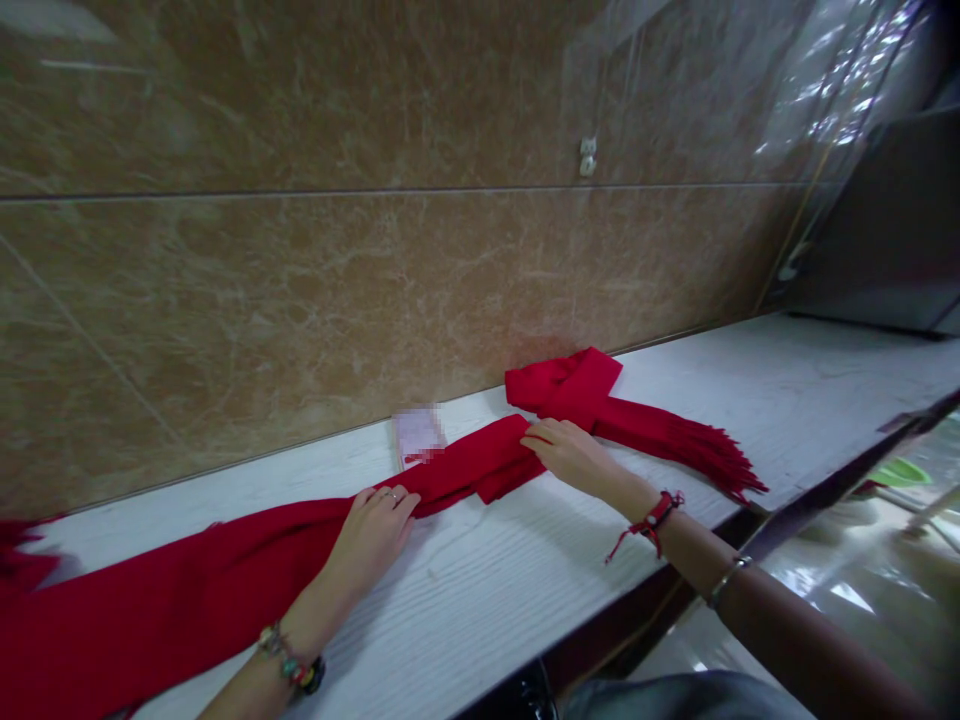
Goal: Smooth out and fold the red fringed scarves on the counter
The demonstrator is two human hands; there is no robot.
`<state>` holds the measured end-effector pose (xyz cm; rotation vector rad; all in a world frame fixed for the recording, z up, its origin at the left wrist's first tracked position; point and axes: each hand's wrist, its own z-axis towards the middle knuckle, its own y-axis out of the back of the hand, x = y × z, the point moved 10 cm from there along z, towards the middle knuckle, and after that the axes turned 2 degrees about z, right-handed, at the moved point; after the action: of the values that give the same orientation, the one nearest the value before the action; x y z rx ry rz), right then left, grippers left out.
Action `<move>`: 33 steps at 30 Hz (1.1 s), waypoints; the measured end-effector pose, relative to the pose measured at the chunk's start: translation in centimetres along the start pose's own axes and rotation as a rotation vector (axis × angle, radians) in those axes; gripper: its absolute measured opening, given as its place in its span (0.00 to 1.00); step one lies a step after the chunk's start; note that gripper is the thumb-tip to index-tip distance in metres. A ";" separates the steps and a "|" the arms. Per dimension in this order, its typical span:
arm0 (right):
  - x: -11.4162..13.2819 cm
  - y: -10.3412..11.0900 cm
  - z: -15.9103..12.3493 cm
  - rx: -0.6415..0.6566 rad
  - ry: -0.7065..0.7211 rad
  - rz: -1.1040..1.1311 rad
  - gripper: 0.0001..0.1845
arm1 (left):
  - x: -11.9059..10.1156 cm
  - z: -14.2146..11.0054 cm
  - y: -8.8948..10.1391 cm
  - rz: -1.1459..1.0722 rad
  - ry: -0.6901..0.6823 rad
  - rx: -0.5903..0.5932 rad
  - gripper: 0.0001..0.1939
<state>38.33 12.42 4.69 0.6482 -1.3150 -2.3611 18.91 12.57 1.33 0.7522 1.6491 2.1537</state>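
Observation:
A long red scarf lies along the white bench top, spread wide at the left and folded narrower between my hands. My left hand is closed on its near edge, fingers curled over the cloth. At the scarf's right end, my right hand pinches the folded corner. Just beyond that hand rests another red scarf, bent over on itself, with a fringed tail stretching right. My thumbs are mostly hidden.
A small pale blurred packet lies behind the scarf, near the brown marble wall. More red cloth shows at the far left. A large dark box-like object stands at the right end. A green basin is below the bench top.

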 end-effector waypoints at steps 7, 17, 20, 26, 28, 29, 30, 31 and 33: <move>2.8 -1.5 1.3 0.089 0.135 -0.072 0.11 | 0.7 -0.1 0.6 -0.076 -0.032 -0.089 0.20; 1.5 -1.7 0.8 0.020 0.122 -0.043 0.15 | -0.4 -0.4 0.7 -0.017 -0.167 -0.082 0.08; 1.7 -2.0 0.9 0.024 0.126 -0.067 0.13 | -0.1 -0.3 0.4 0.024 -0.174 -0.104 0.08; 0.8 -1.4 1.0 -0.097 0.136 -0.061 0.12 | 1.4 -0.5 0.5 0.026 -0.229 -0.114 0.10; 0.3 -0.8 1.0 -0.135 0.141 -0.045 0.12 | 2.4 -0.7 1.2 -0.021 -0.191 -0.130 0.09; 0.1 -0.5 1.0 -0.152 0.141 -0.039 0.12 | 2.9 -0.8 1.7 -0.055 -0.170 -0.154 0.09; -0.1 -0.2 0.9 -0.167 0.138 -0.037 0.12 | 3.3 -0.9 2.2 -0.089 -0.155 -0.183 0.10; -0.3 0.1 0.8 -0.177 0.134 -0.038 0.12 | 3.4 -1.1 2.7 -0.116 -0.151 -0.213 0.10; -0.4 0.4 0.4 -0.179 0.130 -0.040 0.11 | 3.0 -1.5 3.3 -0.134 -0.181 -0.249 0.12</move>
<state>38.45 12.73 5.29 0.7634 -1.0314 -2.3892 15.78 12.07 4.85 0.7163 1.2749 2.0795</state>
